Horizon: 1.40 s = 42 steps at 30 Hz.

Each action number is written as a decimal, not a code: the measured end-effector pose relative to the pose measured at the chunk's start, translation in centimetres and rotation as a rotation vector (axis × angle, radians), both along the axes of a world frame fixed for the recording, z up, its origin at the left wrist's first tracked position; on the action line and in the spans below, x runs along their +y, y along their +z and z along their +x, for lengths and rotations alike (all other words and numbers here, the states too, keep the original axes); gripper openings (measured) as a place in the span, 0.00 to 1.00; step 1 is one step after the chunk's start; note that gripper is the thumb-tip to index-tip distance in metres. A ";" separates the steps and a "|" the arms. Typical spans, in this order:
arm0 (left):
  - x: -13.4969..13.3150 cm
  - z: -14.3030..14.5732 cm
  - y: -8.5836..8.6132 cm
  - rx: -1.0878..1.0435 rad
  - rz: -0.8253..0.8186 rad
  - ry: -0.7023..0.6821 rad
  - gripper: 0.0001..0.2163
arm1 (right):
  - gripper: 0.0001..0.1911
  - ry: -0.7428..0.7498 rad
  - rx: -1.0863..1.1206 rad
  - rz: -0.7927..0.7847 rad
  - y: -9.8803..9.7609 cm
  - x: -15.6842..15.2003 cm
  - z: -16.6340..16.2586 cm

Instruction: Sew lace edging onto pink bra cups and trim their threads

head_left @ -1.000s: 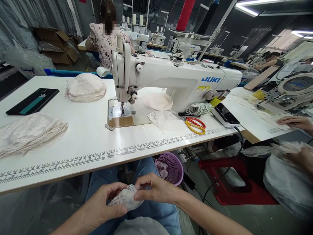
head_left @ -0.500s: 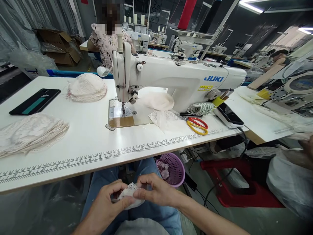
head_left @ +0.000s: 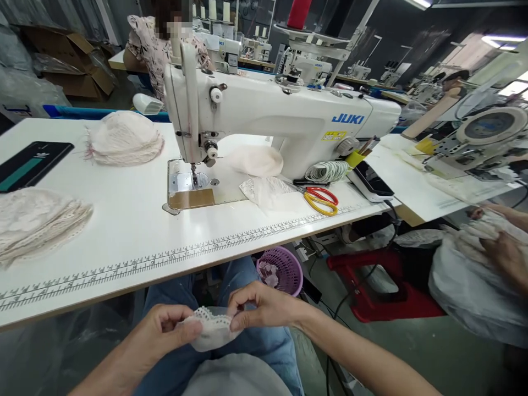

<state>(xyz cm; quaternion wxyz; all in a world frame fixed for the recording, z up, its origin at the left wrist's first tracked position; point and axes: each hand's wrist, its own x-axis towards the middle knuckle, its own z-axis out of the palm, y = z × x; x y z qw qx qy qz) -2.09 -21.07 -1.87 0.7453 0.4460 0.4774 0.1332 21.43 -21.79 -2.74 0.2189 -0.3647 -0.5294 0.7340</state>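
Note:
Above my lap, a small white lace-edged fabric piece [head_left: 212, 330] is stretched between both hands. My left hand [head_left: 171, 330] pinches its left end between thumb and fingers. The right end is pinched by my right hand [head_left: 258, 308]. The scalloped lace edge faces up, and the sheer part hangs below it. Beyond the table edge stands a white sewing machine [head_left: 264, 110], its needle over the metal plate [head_left: 190, 184]. Another lace piece [head_left: 268, 192] lies right of the plate, beside scissors [head_left: 322, 201] with red and yellow handles.
Two stacks of lace cups [head_left: 124, 137] [head_left: 41, 225] and a dark phone [head_left: 35, 165] occupy the table's left side. A purple basket [head_left: 295, 269] with scraps stands under the table edge. At right, a co-worker's hand [head_left: 505, 253] holds pale fabric near a red stool [head_left: 363, 308].
My hands have moved slightly apart, spreading the bunched lace piece flatter. The view has shifted, so the table appears further left. The co-worker's hands at right show more.

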 end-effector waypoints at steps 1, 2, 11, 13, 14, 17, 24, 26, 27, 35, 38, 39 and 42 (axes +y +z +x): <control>0.0 0.0 0.1 -0.006 -0.015 -0.006 0.17 | 0.22 0.009 0.014 -0.014 0.0 0.0 0.1; -0.1 0.0 0.2 -0.012 -0.028 -0.011 0.17 | 0.23 0.021 0.030 -0.030 -0.1 -0.1 0.2; -0.2 0.0 0.7 -0.041 -0.240 0.053 0.15 | 0.24 0.136 0.152 -0.112 -0.5 0.1 0.4; -0.3 -0.1 0.5 -0.038 -0.258 0.109 0.15 | 0.21 0.176 0.144 -0.057 -0.6 0.1 0.5; -0.3 -0.1 0.4 -0.034 -0.263 0.139 0.15 | 0.20 0.189 0.139 -0.034 -0.7 0.1 0.6; -0.6 -0.1 0.3 -0.037 -0.274 0.187 0.17 | 0.19 0.200 0.137 -0.022 -0.6 0.0 1.0; -0.8 0.5 0.1 -0.099 -0.180 0.080 0.18 | 0.20 0.129 0.094 0.018 -0.5 -0.7 0.4; -0.7 0.5 0.0 -0.083 -0.142 0.055 0.17 | 0.21 0.041 0.063 0.021 -0.6 -1.0 -0.3; -0.6 0.5 -0.1 -0.069 -0.127 0.048 0.17 | 0.21 0.008 0.048 0.017 -0.7 -1.1 -0.7; -0.1 0.3 0.5 -0.039 -0.082 -0.007 0.16 | 0.23 -0.019 0.070 -0.086 -0.6 -1.0 -1.2; 0.1 0.3 0.2 -0.048 -0.096 -0.024 0.16 | 0.22 -0.012 0.105 -0.144 -0.4 -0.8 -1.0; 0.1 0.3 -0.1 -0.049 -0.091 -0.020 0.16 | 0.22 -0.017 0.109 -0.163 -0.5 -0.9 -1.0; -0.2 0.2 -1.3 -0.095 -0.034 0.017 0.18 | 0.23 -0.030 0.072 -0.159 -1.0 -1.3 -1.1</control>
